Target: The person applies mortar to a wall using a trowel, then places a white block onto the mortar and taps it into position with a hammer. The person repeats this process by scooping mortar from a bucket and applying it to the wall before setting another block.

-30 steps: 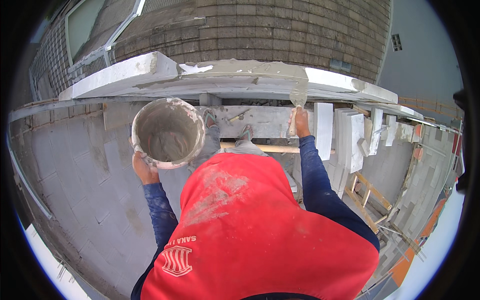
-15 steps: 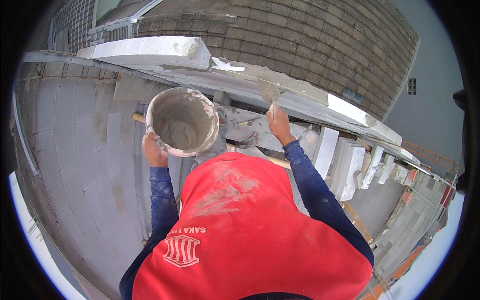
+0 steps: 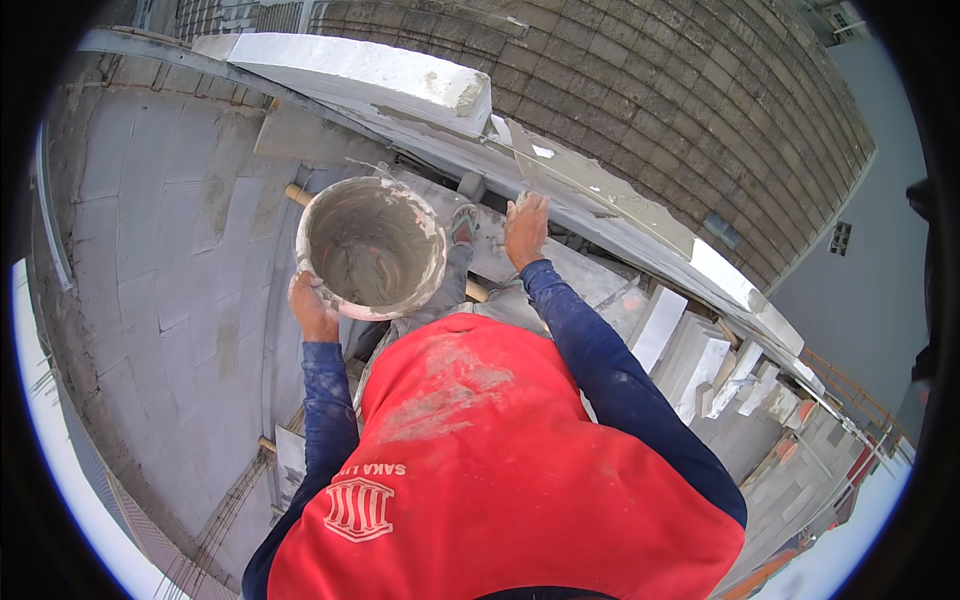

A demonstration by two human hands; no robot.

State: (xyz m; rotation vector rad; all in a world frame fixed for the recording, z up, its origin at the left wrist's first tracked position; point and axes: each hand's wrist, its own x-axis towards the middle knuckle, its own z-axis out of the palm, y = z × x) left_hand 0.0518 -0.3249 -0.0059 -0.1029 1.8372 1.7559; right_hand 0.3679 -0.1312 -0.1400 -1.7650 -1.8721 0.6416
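Left hand: (image 3: 313, 308) clamped on the near-left rim of the bucket, fingers over the lip, thumb placement unclear.
Bucket: (image 3: 375, 311) just right of and ahead of the left hand, between both hands, mouth facing up, rim crusted, pinkish outside.
Mortar: (image 3: 370, 272) wet and grey, low in the bucket, more smeared up the inner wall.
Right hand: (image 3: 526, 232) apart from the left, right of the bucket, fingers curled round the trowel handle, most of the grip hidden.
Trowel: (image 3: 524, 158) blade pointed ahead of the right hand, over the wall edge; outline hard to separate from the grey behind it, contact unclear.
Wall: (image 3: 625, 203) ran diagonally ahead of both hands, grey mortar layer along its top just beyond the right hand.
Long white block: (image 3: 370, 75) sat on the wall, ahead of the left hand, its end near the trowel.
Stacked white blocks: (image 3: 690, 362) right of and nearer the body than the right hand.
Plank: (image 3: 488, 243) below the hands, sandalled foot (image 3: 464, 224) on it between them.
Bamboo pole: (image 3: 298, 194) end showed left of the bucket, ahead of the left hand.
Roof: (image 3: 640, 110) weathered tiles, beyond the wall.
Shirt: (image 3: 520, 470) red, grey smears on it, behind both hands.
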